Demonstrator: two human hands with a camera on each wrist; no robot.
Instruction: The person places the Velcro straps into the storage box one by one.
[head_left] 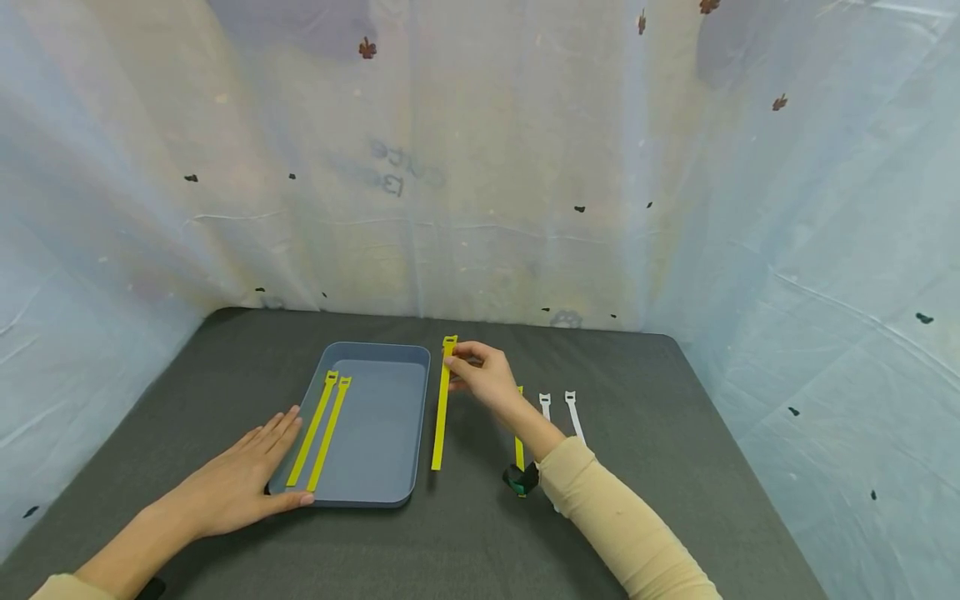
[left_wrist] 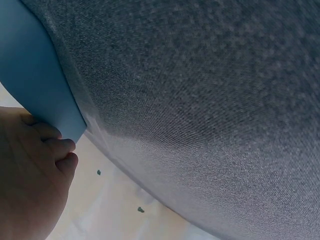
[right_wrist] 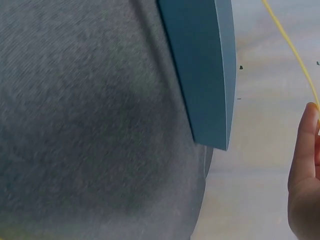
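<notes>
My right hand (head_left: pixel 483 375) pinches a yellow hook-and-loop cable tie (head_left: pixel 441 417) near its slotted head. The tie hangs beside the right wall of a blue-grey tray (head_left: pixel 382 433). In the right wrist view, the tie (right_wrist: pixel 296 52) rises as a thin yellow line from the fingertips. Two more yellow cable ties (head_left: pixel 326 432) lie side by side along the tray's left part, heads at the far end. My left hand (head_left: pixel 240 479) rests on the tray's near left corner, fingers extended along the left rim and thumb along the front one.
Under my right forearm lie another yellow cable tie (head_left: pixel 519 450) and two white cable ties (head_left: pixel 573 412), partly hidden by the arm. A small black and green device (head_left: pixel 520 479) sits at my right wrist. A pale patterned curtain (head_left: pixel 480 208) stands behind the dark grey cloth-covered table (head_left: pixel 660 467).
</notes>
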